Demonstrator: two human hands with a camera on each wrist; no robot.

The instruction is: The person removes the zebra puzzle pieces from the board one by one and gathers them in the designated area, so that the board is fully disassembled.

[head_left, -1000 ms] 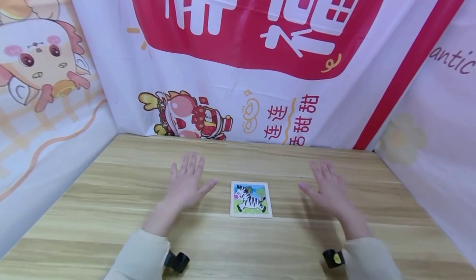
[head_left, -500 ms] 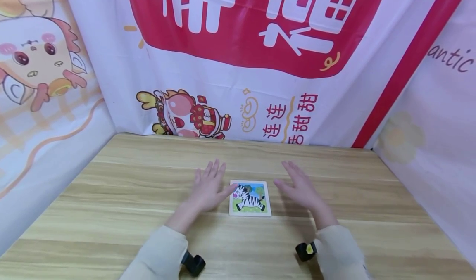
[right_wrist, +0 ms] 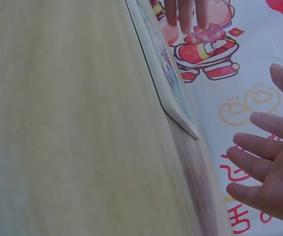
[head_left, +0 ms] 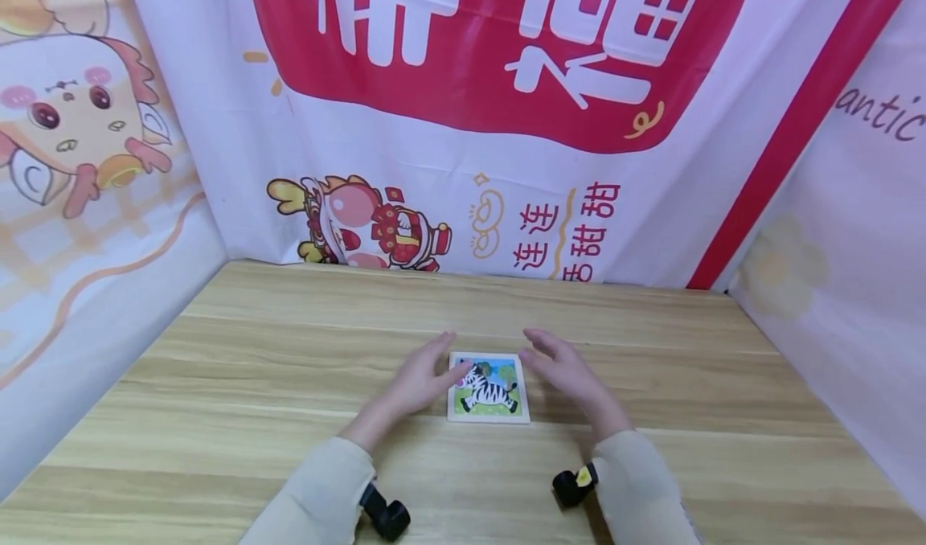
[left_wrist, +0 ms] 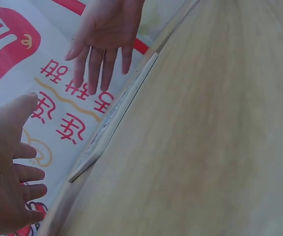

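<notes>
A square zebra picture board point(head_left: 488, 400) with a pale border lies flat on the wooden table. My left hand point(head_left: 422, 380) hovers at its left side, thumb over the upper left corner in the head view. Across from it, my right hand point(head_left: 569, 372) is just off the right edge, palm turned inward. In the left wrist view, both the left hand point(left_wrist: 4, 167) and the right hand point(left_wrist: 109, 34) have extended fingers and hold nothing. The right wrist view shows a gap between the board point(right_wrist: 163, 69) and the right hand point(right_wrist: 279, 172).
The wooden table point(head_left: 253, 384) reaches back to a printed cloth point(head_left: 405, 151) hanging behind it. Cloth walls also stand on the left point(head_left: 166, 223) and right point(head_left: 817, 304). A black wrist camera sits below each sleeve.
Both hands have moved inward from wide apart to either side of the zebra board, and their palms have turned to face each other. The board has stayed in place.
</notes>
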